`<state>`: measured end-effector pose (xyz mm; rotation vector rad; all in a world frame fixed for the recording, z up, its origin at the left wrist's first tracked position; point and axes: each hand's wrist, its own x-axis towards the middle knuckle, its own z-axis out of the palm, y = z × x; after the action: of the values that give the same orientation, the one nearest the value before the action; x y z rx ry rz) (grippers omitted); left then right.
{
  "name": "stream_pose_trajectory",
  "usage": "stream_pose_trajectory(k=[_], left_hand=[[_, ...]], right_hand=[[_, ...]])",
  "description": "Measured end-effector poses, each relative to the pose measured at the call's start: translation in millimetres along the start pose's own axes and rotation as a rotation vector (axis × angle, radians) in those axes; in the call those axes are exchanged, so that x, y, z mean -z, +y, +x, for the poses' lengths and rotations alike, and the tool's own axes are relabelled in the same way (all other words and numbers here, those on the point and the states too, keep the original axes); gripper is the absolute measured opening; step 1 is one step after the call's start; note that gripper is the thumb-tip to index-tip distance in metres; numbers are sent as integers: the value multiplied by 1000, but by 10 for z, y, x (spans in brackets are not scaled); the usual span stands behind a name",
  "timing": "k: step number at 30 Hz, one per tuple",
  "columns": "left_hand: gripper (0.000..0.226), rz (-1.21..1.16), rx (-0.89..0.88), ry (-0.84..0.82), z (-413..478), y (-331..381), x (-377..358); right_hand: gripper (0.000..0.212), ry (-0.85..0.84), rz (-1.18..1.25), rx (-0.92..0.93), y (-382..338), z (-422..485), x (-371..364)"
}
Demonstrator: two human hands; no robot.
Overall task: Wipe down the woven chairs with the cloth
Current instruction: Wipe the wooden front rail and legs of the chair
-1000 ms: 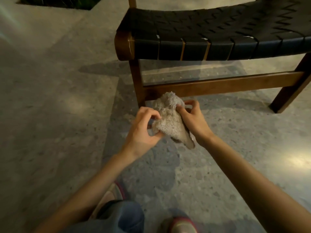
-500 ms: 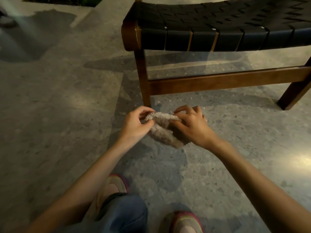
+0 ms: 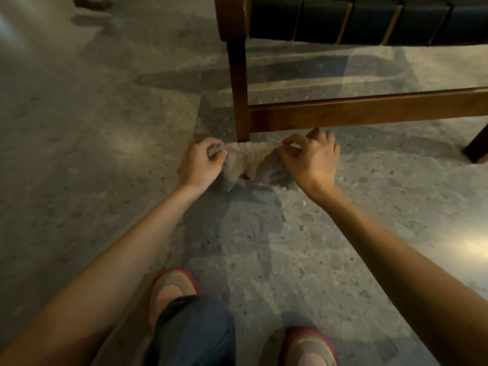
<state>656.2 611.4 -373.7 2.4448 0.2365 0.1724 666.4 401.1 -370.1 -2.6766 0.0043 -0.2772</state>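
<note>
Step in hand: preparing the cloth; wiping is judged not yet begun.

Left hand (image 3: 203, 162): thumb and curled fingers pinch one end of the cloth's (image 3: 248, 159) upper edge. Right hand (image 3: 311, 159): thumb and forefinger pinch the opposite end, the other fingers loosely raised. The edge is drawn taut between the two hands and the rest of the cloth sags beneath them in loose folds. Whether its lowest fold touches the floor (image 3: 79, 154) cannot be told.

Position: the cloth lies between the hands, low down. The foot of the chair's front leg (image 3: 239, 101) stands just beyond the stretched edge. The lower rail (image 3: 369, 112) runs just beyond the right hand's fingertips. The woven seat (image 3: 369, 19) is well above and beyond both hands; neither hand nor the cloth touches it.

Next move, by judgement: gather or fold the spread cloth into a pad under one hand, raise it to the seat and press it flat along the straps. The leg and rail are nearest, should the frame be taken first.
</note>
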Motion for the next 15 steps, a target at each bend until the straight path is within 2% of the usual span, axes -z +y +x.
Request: stream_pose_trajectory(k=[2, 6, 9, 12, 15], left_hand=[[20, -97, 53, 32, 81, 12, -109], [17, -513, 230, 29, 201, 61, -310], [30, -714, 233, 35, 261, 73, -416], [39, -895, 236, 0, 297, 36, -503], [38, -906, 218, -67, 330, -16, -571]], right_hand=[[29, 20, 94, -73, -56, 77, -111], [24, -9, 613, -357, -185, 235, -365], [24, 7, 943, -545, -318, 263, -571], [36, 46, 1026, -475, -445, 147, -737], [33, 71, 1028, -374, -495, 99, -874]])
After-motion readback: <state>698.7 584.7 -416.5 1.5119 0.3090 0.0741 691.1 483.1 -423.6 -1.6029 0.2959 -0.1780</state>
